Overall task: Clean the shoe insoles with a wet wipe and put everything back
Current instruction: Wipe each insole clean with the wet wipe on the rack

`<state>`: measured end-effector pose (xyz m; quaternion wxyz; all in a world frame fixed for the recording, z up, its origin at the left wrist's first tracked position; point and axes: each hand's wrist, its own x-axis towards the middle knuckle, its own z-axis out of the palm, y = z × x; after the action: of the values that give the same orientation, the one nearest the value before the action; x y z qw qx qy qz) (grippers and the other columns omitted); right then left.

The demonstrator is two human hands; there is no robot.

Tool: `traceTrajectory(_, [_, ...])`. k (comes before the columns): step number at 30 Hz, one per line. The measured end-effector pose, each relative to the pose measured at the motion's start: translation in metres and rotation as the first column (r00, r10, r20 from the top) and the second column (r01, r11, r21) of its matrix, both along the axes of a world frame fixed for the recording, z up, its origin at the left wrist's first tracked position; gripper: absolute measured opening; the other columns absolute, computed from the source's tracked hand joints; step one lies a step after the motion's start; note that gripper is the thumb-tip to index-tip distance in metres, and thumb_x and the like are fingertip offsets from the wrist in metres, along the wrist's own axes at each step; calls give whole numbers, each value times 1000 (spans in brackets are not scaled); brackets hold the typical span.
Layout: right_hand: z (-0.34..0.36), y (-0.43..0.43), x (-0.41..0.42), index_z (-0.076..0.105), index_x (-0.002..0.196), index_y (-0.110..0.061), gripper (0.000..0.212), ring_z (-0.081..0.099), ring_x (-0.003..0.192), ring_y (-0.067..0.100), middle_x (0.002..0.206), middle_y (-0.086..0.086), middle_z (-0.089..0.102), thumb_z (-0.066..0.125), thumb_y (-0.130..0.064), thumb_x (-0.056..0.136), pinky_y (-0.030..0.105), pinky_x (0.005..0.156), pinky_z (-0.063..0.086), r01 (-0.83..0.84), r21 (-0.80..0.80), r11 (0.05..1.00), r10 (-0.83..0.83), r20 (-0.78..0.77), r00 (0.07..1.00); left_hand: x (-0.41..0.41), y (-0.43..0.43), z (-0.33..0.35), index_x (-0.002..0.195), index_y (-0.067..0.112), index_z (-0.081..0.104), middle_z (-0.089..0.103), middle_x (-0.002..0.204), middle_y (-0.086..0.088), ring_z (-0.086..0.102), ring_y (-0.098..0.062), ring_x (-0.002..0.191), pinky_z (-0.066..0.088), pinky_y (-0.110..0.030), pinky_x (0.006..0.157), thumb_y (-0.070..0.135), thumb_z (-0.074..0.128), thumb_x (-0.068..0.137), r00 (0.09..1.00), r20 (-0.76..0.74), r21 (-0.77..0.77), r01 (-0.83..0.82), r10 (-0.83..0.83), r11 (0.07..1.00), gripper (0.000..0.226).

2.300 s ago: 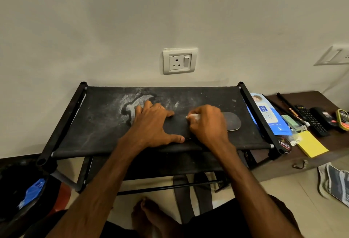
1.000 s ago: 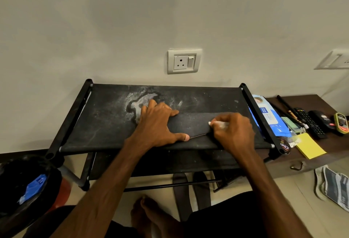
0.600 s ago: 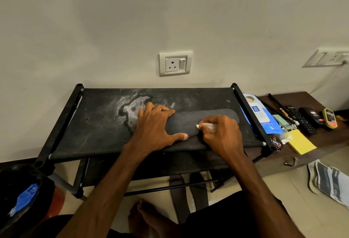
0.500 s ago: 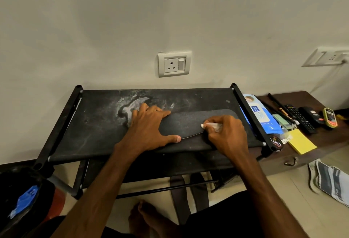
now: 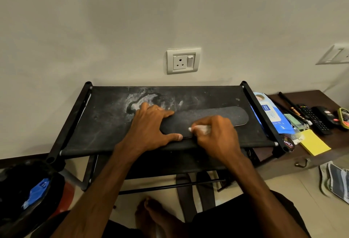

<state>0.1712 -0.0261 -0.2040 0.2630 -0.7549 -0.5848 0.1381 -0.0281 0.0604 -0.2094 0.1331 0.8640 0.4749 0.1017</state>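
Beige tile floor (image 5: 283, 184) lies nearest, with the person's bare feet (image 5: 151, 213) on it and a black bin (image 5: 18, 190) at the lower left. Above stands a black fabric rack (image 5: 105, 124), its top shelf dusty and scuffed. Near the shelf's front edge the left hand (image 5: 149, 130) lies flat, fingers spread, pressing down the left end of a dark insole (image 5: 226, 114), which runs lengthwise toward the right rail. The right hand (image 5: 217, 137) curls round a wadded white wet wipe (image 5: 200, 129), held against the insole's front edge. A whitish stain (image 5: 139, 101) marks the shelf toward its back edge. Just beside the right rail a blue wipes pack (image 5: 272, 114) leans, and a low brown cabinet (image 5: 321, 96) carries a yellow notepad (image 5: 314, 144) and a remote (image 5: 313, 118). Behind, a socket (image 5: 183, 61) sits in the pale wall (image 5: 113, 29).
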Motion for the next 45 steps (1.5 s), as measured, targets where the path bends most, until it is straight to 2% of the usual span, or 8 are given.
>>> traceTrajectory(5, [10, 1, 25, 83, 91, -28, 11, 72, 84, 25, 84, 1, 77, 74, -30, 85, 36, 75, 58, 206, 54, 977, -210, 75, 975, -7, 2, 4, 137, 36, 57, 59, 127, 4, 40, -21, 121, 37, -37, 101, 84, 64, 64, 1000, 4, -9, -8, 8, 1000, 87])
traceTrajectory(12, [4, 5, -29, 82, 90, -32, 10, 69, 74, 11, 81, -6, 76, 73, -33, 85, 32, 65, 59, -125, 10, 992, 124, 48, 991, -6, 3, 2, 134, 36, 59, 63, 123, 5, 44, -22, 119, 40, -38, 101, 92, 46, 54, 999, 37, -35, -17, 18, 999, 99])
traceTrajectory(19, [10, 22, 18, 83, 87, -25, 13, 72, 77, 26, 78, 2, 77, 71, -24, 82, 37, 70, 60, 184, 47, 982, -186, 38, 982, -6, -1, 5, 141, 34, 55, 60, 133, 5, 38, -22, 125, 37, -38, 102, 66, 76, 72, 994, 102, -113, -28, 39, 993, 79])
traceTrajectory(25, [3, 21, -36, 81, 91, -32, 13, 71, 76, 20, 80, -1, 76, 74, -35, 82, 38, 67, 60, -152, 1, 988, 152, 37, 988, -6, 4, 0, 137, 36, 58, 63, 127, 7, 41, -22, 117, 41, -38, 98, 67, 76, 70, 995, 90, -95, -20, 29, 995, 76])
traceTrajectory(32, [9, 46, 8, 83, 90, -27, 15, 73, 78, 27, 83, 6, 78, 71, -24, 81, 41, 76, 62, 150, 46, 988, -151, 18, 988, -5, 3, -1, 137, 34, 59, 64, 127, 11, 42, -21, 120, 41, -38, 100, 67, 78, 69, 992, 120, -119, -24, 39, 993, 77])
traceTrajectory(37, [1, 46, -36, 81, 90, -29, 17, 71, 73, 19, 78, 1, 76, 68, -28, 80, 39, 67, 61, -138, 27, 990, 137, 33, 990, -5, 8, -4, 130, 38, 60, 65, 120, 13, 45, -21, 115, 43, -43, 98, 73, 73, 64, 995, 97, -145, -9, 24, 989, 76])
traceTrajectory(43, [9, 55, -2, 83, 93, -27, 18, 72, 80, 28, 84, 6, 78, 70, -26, 82, 38, 73, 61, 133, 64, 989, -137, 53, 989, -5, 6, -2, 135, 33, 59, 65, 123, 12, 44, -20, 118, 41, -39, 100, 68, 77, 69, 994, 101, -131, -16, 30, 991, 77])
traceTrajectory(45, [6, 56, -10, 82, 88, -21, 15, 70, 73, 27, 78, 7, 76, 68, -25, 82, 40, 69, 61, 98, 92, 991, -105, 74, 992, -3, 6, -2, 135, 33, 59, 64, 123, 12, 44, -19, 117, 41, -39, 100, 68, 77, 69, 994, 105, -136, -12, 26, 991, 78])
